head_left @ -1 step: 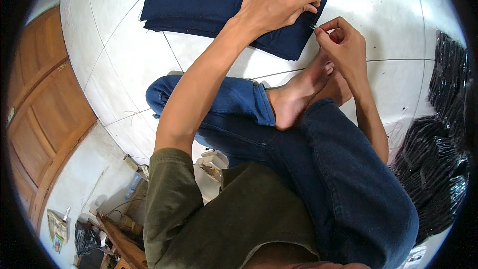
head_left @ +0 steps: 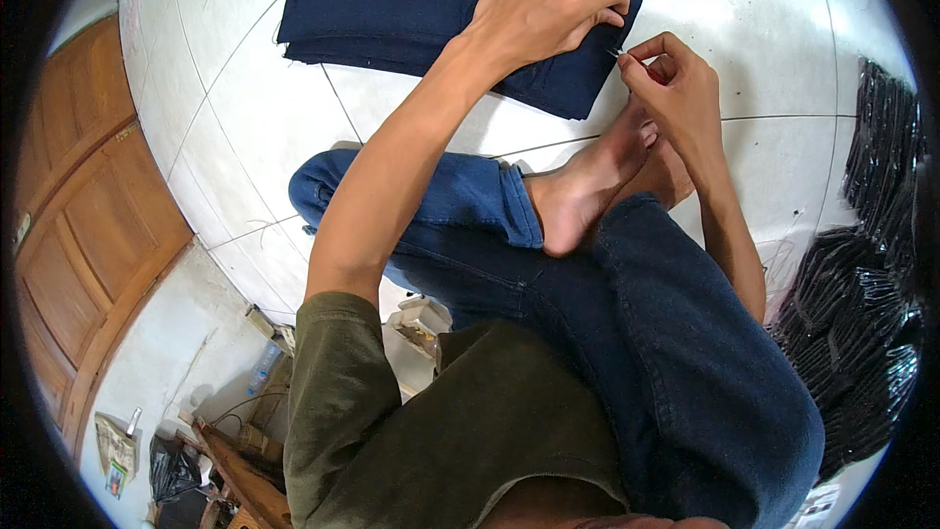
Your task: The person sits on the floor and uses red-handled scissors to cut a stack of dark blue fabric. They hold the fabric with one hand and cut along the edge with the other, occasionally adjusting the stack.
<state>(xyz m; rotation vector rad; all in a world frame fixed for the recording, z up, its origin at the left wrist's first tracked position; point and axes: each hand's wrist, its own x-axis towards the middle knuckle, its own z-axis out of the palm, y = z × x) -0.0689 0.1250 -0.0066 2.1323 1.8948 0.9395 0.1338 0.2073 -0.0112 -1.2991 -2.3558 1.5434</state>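
Observation:
A folded stack of navy cloth (head_left: 392, 0) lies on the white tiled floor, its layered edges toward me. My left hand (head_left: 553, 0) is over the right part of the cloth, fingers curled and thumb and forefinger closed near its right edge. What they pinch, if anything, is too small to make out. Just beyond the cloth's right edge, my right hand (head_left: 676, 78) pinches a small, thin, shiny metal piece (head_left: 614, 52) between thumb and forefinger. Its tip points toward the cloth; its exact kind does not show.
My bare foot (head_left: 578, 201) and crossed legs in blue jeans (head_left: 460, 196) are close to the cloth. Black stringy bundles (head_left: 852, 333) lie at the right. A small open box (head_left: 421, 321) stands by my left side. A wooden door (head_left: 88, 255) is at the left.

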